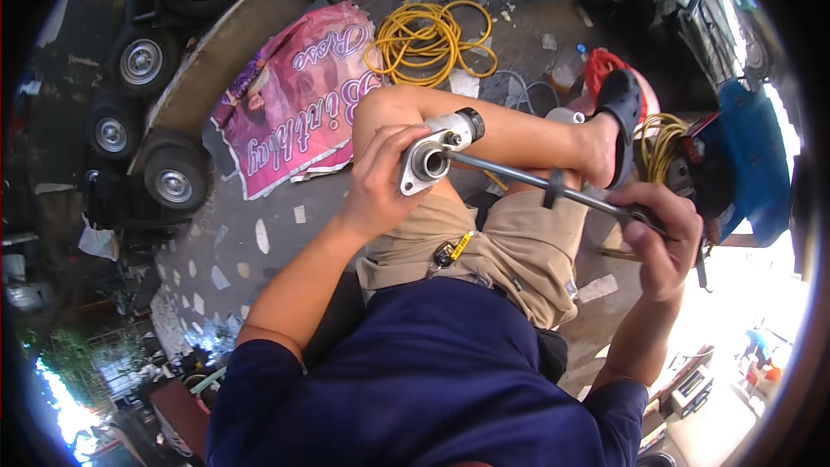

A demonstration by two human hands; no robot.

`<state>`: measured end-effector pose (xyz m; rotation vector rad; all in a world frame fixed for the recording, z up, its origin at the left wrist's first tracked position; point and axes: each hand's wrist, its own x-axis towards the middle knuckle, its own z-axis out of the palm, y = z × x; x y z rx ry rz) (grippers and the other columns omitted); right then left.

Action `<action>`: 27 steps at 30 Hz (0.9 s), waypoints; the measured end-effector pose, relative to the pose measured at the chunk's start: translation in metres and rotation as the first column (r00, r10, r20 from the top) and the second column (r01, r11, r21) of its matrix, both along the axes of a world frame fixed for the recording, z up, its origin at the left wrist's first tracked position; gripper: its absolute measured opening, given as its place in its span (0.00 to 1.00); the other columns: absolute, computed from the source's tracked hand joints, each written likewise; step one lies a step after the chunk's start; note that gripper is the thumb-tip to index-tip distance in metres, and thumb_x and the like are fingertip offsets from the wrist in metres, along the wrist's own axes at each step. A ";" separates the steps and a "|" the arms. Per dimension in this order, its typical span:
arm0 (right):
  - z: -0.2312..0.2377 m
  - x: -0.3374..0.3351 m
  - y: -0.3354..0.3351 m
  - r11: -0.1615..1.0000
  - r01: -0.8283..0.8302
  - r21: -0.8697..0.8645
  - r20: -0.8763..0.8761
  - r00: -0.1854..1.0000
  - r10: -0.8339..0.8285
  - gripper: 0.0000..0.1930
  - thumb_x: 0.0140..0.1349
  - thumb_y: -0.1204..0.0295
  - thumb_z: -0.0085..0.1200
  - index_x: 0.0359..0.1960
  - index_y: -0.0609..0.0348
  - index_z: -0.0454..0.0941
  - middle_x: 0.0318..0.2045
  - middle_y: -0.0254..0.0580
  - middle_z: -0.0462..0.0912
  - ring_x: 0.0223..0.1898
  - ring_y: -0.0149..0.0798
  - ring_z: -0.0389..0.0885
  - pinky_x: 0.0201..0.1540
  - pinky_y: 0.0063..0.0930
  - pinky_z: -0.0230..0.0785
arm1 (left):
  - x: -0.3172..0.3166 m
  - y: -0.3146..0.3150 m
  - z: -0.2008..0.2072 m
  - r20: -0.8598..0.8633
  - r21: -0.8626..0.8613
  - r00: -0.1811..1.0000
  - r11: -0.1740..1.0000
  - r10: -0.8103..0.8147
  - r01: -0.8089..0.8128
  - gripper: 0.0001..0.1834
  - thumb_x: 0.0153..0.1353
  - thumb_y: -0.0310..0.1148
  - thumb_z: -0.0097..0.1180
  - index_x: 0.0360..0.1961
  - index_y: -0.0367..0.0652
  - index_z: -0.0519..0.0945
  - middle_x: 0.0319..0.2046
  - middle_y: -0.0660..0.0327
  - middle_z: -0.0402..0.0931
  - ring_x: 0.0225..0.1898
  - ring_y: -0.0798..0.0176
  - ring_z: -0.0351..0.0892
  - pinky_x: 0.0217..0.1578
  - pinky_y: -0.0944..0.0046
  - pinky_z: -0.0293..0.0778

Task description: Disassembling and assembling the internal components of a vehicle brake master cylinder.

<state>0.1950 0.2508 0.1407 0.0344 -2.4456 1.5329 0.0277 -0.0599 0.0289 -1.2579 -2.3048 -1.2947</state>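
Note:
My left hand (pixel 380 180) is closed around a metal cylinder housing (pixel 456 126), which has a flat flange with a round bore and a dark cap at its far end. In my right hand (pixel 661 238) is a long metal rod (pixel 514 169), gripped at its dark, thicker end. A black ring (pixel 553 188) sits partway along the rod. The rod's thin tip meets the housing beside the flange bore; whether it goes inside I cannot tell. Both hands are held above my lap, over tan shorts (pixel 527 238) and my crossed leg (pixel 510 131).
A coiled yellow hose (pixel 430 45) lies on the floor ahead, right of a pink printed banner (pixel 303 95). Several wheels (pixel 141 61) line the left side. To the right are a red bag (pixel 605 65), another yellow coil (pixel 659 145) and a blue cover (pixel 754 151).

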 end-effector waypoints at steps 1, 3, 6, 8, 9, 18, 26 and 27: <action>0.009 -0.005 -0.010 0.997 -0.048 0.065 -0.010 0.999 0.048 0.17 0.50 0.71 0.56 0.39 0.71 0.84 0.28 0.47 0.86 0.28 0.36 0.85 0.34 0.24 0.74 | 0.001 -0.002 0.002 0.001 0.011 1.000 1.000 0.002 -0.002 0.31 0.49 0.21 0.71 0.57 0.37 0.77 0.48 0.48 0.80 0.51 0.43 0.82 0.50 0.52 0.78; 0.022 -0.018 -0.030 0.968 -0.147 0.203 -0.068 0.984 0.164 0.15 0.49 0.80 0.53 0.40 0.69 0.84 0.28 0.50 0.86 0.28 0.43 0.88 0.35 0.29 0.77 | 0.002 -0.011 0.003 0.015 0.031 1.000 0.999 0.022 -0.022 0.31 0.49 0.21 0.71 0.57 0.37 0.77 0.48 0.48 0.80 0.50 0.44 0.82 0.51 0.52 0.78; 0.044 -0.029 -0.054 0.902 -0.194 0.386 -0.056 0.971 0.233 0.13 0.50 0.83 0.56 0.39 0.68 0.83 0.29 0.49 0.87 0.28 0.44 0.89 0.34 0.30 0.79 | 0.004 -0.016 0.009 0.027 0.050 0.999 0.998 0.036 -0.037 0.31 0.49 0.20 0.70 0.57 0.37 0.78 0.48 0.49 0.81 0.50 0.45 0.83 0.51 0.53 0.78; 0.055 -0.040 -0.066 0.917 -0.160 0.364 -0.110 0.971 0.213 0.16 0.48 0.82 0.56 0.41 0.69 0.82 0.27 0.47 0.84 0.26 0.38 0.86 0.31 0.29 0.76 | 0.004 -0.019 0.010 0.094 0.094 0.991 0.990 0.096 -0.105 0.30 0.48 0.17 0.68 0.56 0.36 0.79 0.47 0.51 0.81 0.48 0.49 0.83 0.50 0.57 0.78; 0.059 -0.044 -0.070 0.932 -0.133 0.336 -0.159 0.968 0.195 0.18 0.47 0.82 0.57 0.43 0.70 0.81 0.25 0.45 0.82 0.23 0.32 0.83 0.28 0.28 0.72 | 0.003 -0.021 0.012 0.042 0.087 0.993 0.989 0.113 -0.116 0.29 0.49 0.18 0.68 0.56 0.36 0.79 0.47 0.51 0.81 0.47 0.51 0.83 0.50 0.58 0.77; 0.034 -0.111 -0.110 0.880 -0.315 0.355 -0.230 0.883 0.408 0.10 0.56 0.81 0.61 0.40 0.65 0.78 0.29 0.53 0.83 0.32 0.59 0.83 0.36 0.45 0.75 | -0.002 -0.029 0.007 0.132 0.063 0.983 0.989 0.125 -0.134 0.29 0.50 0.17 0.68 0.56 0.36 0.78 0.48 0.52 0.81 0.47 0.55 0.83 0.50 0.59 0.77; 0.021 -0.145 -0.125 0.971 -0.177 0.163 -0.180 0.962 0.206 0.08 0.60 0.76 0.64 0.38 0.67 0.78 0.25 0.53 0.84 0.25 0.45 0.86 0.29 0.34 0.75 | -0.012 -0.027 0.010 0.236 0.200 0.965 0.967 0.111 -0.160 0.31 0.55 0.16 0.65 0.62 0.37 0.73 0.54 0.56 0.79 0.58 0.63 0.78 0.59 0.62 0.73; 0.016 -0.151 -0.127 0.973 -0.176 0.152 -0.246 0.946 0.210 0.11 0.61 0.77 0.64 0.44 0.66 0.79 0.25 0.49 0.84 0.25 0.38 0.86 0.29 0.30 0.75 | -0.013 -0.028 0.006 0.283 0.213 0.954 0.963 0.100 -0.164 0.30 0.57 0.16 0.63 0.62 0.37 0.72 0.55 0.56 0.78 0.58 0.64 0.78 0.59 0.63 0.73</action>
